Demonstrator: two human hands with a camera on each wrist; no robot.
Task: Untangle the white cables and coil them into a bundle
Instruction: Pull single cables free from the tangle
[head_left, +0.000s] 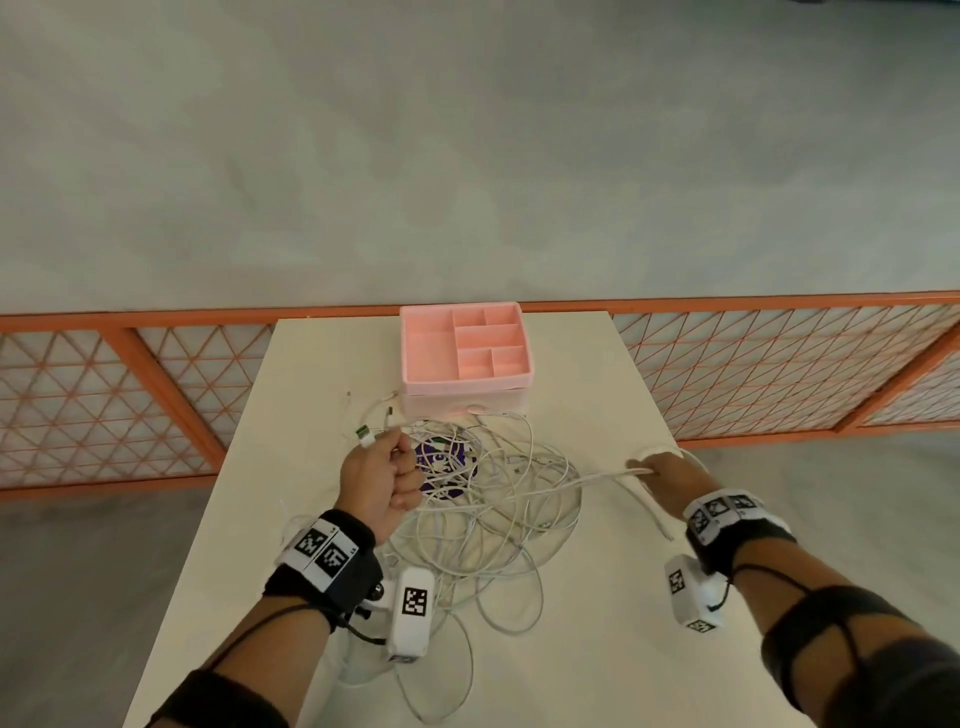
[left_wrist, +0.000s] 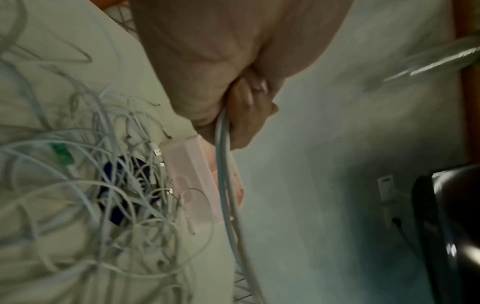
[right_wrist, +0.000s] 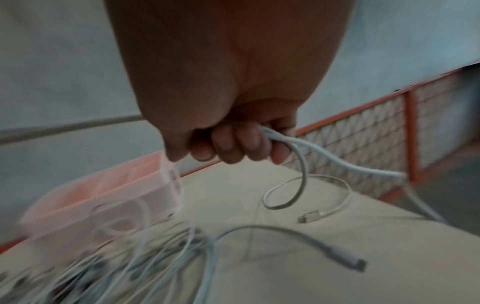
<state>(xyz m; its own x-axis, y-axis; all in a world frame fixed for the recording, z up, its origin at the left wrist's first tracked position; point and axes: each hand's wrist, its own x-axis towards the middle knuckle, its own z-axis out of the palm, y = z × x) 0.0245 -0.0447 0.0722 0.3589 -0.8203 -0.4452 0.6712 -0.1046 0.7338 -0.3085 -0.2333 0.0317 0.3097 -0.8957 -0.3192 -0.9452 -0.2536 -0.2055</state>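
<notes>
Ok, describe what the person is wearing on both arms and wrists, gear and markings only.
Both hands, left hand and right hand, are bare. Each wrist carries a black wrist strap with white tags printed in black square codes. A white boxy camera unit with its own code tag hangs under each wrist, trailing a thin black cable. Dark elastic bands wrap the forearms.
</notes>
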